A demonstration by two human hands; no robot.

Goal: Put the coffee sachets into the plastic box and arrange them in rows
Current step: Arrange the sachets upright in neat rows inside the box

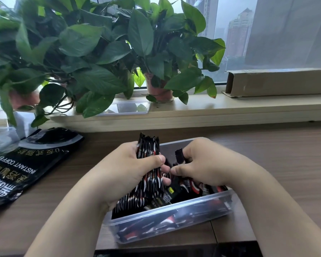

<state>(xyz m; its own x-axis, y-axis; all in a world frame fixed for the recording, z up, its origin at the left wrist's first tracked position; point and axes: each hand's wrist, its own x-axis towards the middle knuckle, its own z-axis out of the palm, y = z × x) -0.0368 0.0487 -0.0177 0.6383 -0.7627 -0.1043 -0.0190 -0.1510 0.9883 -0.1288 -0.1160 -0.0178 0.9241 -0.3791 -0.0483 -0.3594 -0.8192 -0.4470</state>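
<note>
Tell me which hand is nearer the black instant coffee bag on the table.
Left. The left hand grips a bundle of sachets at the plastic box's left end, toward the coffee bag; the right hand pinches one sachet farther right.

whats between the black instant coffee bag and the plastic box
Between the coffee bag and the plastic box, the head view shows bare wooden table, then the left hand gripping a bundle of sachets.
</note>
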